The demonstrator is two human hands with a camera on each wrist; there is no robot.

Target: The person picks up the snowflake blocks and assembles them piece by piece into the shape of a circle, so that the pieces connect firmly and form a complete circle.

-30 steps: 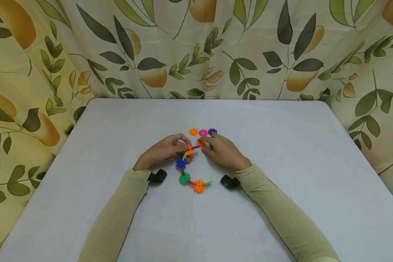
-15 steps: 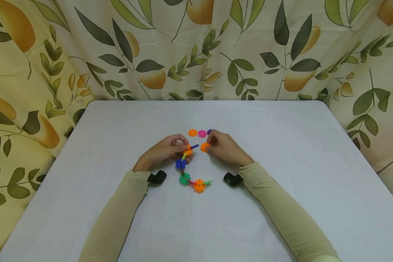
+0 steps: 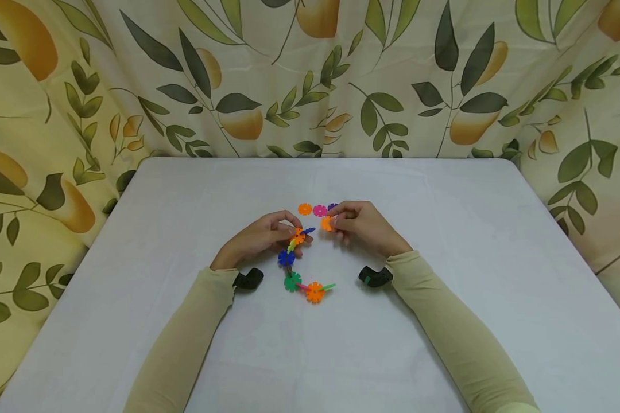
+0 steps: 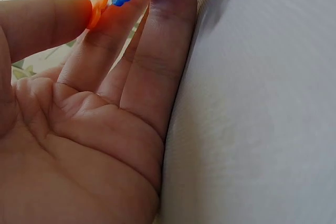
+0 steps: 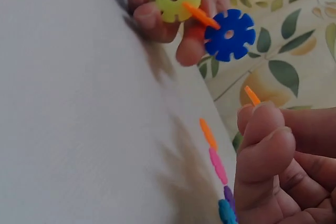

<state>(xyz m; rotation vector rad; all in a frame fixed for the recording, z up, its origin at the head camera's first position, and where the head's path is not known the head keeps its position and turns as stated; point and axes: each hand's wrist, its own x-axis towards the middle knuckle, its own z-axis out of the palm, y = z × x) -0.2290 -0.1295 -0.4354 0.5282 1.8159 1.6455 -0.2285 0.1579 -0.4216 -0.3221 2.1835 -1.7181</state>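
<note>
My left hand pinches an orange notched disc near the upper end of a chain of interlocked plastic flower discs. Beyond it a blue disc forms the chain's free end. The rest of the chain curves down through a blue disc and a green disc to an orange disc with a light green one on its edge. My right hand pinches a separate orange disc between thumb and fingers, a short gap from the blue end. In the right wrist view that disc shows edge-on.
Behind the hands, an orange disc, a pink disc and a purple disc lie in a row on the white table. The right wrist view adds a teal disc. A patterned curtain hangs behind the table.
My right hand has drawn away to the right with its orange disc, from close by the blue end to a small gap. It has also turned somewhat. The left hand and chain have hardly moved.
</note>
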